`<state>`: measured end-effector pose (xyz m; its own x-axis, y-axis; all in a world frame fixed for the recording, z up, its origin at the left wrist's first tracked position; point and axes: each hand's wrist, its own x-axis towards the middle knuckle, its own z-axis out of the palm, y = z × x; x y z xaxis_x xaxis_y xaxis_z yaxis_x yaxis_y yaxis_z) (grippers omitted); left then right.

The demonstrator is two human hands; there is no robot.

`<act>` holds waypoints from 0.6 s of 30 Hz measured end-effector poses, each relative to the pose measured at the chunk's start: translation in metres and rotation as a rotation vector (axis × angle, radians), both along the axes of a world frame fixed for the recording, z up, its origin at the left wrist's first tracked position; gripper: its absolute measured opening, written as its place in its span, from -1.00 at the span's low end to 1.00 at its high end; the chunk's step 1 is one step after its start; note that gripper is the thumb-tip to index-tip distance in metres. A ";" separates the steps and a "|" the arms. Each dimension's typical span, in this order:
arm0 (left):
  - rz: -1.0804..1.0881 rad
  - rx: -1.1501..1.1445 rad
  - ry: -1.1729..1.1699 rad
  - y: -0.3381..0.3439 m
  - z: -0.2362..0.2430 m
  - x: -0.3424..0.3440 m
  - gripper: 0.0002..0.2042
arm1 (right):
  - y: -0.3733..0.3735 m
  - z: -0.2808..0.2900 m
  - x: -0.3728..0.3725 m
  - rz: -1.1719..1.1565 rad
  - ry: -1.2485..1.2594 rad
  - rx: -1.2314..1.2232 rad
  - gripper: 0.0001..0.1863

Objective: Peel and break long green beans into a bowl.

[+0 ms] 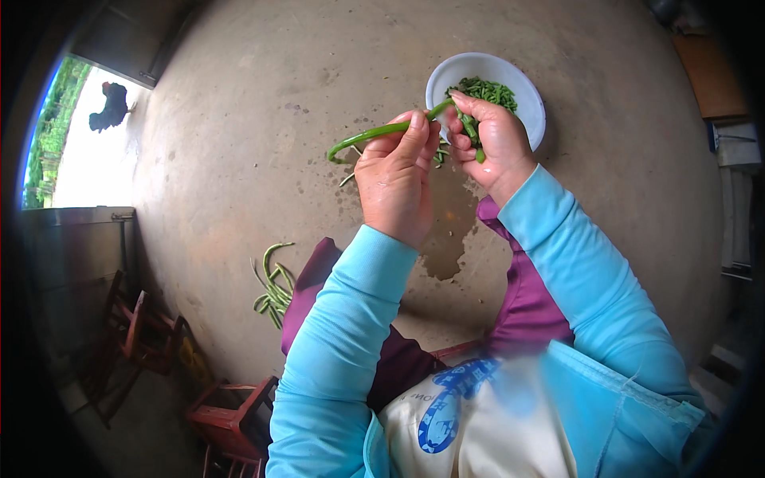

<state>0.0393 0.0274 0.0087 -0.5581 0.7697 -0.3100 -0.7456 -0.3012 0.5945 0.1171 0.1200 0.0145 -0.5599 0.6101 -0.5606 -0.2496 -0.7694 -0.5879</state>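
Observation:
A long green bean [370,134] stretches between my two hands, its curved end hanging out to the left. My left hand [396,179] pinches it between thumb and fingers near the middle. At the bean's other end, my right hand [496,139] grips it with thumb and forefinger, while short green bean pieces [468,131] sit in the curled fingers. Just beyond my right hand stands a white basin [531,113] on the floor, holding many cut green bean pieces [488,92]. Some bean bits lie on the floor below my hands, partly covered by them.
A pile of whole long beans [275,291] lies on the concrete floor by my left knee. A wet patch [448,231] spreads between my legs. Red wooden stools [231,414] stand at the lower left. A black chicken [110,107] is outside the open doorway.

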 end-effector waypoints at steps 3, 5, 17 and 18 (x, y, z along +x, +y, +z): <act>0.021 0.010 0.050 0.006 -0.001 0.003 -0.88 | 0.003 0.000 -0.002 -0.040 -0.066 0.120 -0.90; 0.044 -0.014 0.077 0.009 -0.001 0.005 -0.88 | 0.005 0.000 -0.005 -0.077 -0.126 0.136 -0.88; 0.047 0.029 -0.172 0.007 0.000 -0.017 -0.91 | 0.014 -0.005 -0.002 0.184 0.274 0.028 -0.76; 0.039 0.020 -0.172 0.006 0.003 -0.019 -0.90 | 0.015 -0.003 -0.003 0.255 0.253 0.114 -0.74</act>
<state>0.0202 0.0334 0.0115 -0.5282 0.7553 -0.3881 -0.8230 -0.3428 0.4529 0.1146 0.1347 0.0118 -0.8139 0.4839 -0.3215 -0.2071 -0.7587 -0.6177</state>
